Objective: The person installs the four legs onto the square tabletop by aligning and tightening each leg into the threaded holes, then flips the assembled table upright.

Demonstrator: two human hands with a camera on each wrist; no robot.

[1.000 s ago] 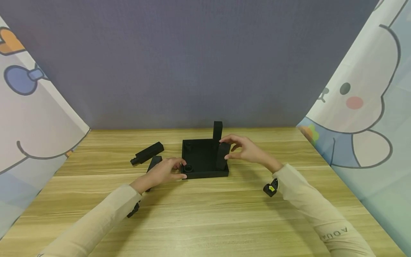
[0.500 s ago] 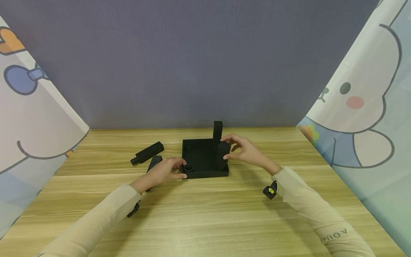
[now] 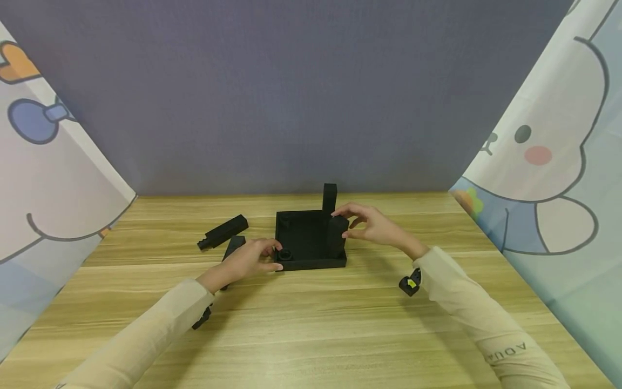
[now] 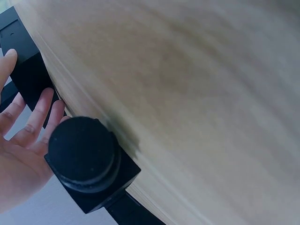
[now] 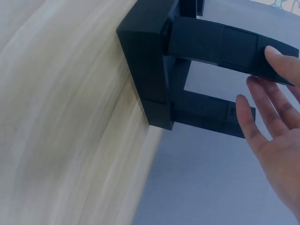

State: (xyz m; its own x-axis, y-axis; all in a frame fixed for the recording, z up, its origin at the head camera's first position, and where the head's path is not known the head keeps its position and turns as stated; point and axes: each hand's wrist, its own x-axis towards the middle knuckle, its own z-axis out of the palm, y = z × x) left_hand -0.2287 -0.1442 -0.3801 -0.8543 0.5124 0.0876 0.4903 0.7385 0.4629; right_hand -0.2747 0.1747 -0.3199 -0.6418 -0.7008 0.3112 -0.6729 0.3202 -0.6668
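A shallow black square base [image 3: 307,237] with raised edges rests on the wooden table, round sockets showing at its left corners. My left hand [image 3: 249,258] holds its front left corner, thumb at the front wall and fingers at the left side. At the front right corner stands an upright black leg [image 3: 336,236]. My right hand [image 3: 369,226] pinches this leg near its top, between thumb and fingers; the right wrist view shows the thumb lying on the leg [image 5: 229,44]. Another upright leg [image 3: 329,198] rises from the back right corner.
Left of the base lies a loose black leg [image 3: 223,232] with a threaded-looking end. Another loose leg [image 3: 235,244] lies partly behind my left hand. A grey-blue partition [image 3: 291,108] stands behind the wooden table [image 3: 301,324], with printed cloths on both sides.
My right thumb and wrist shift slightly left, then back right, around the front right leg. My left hand and the base keep their place.
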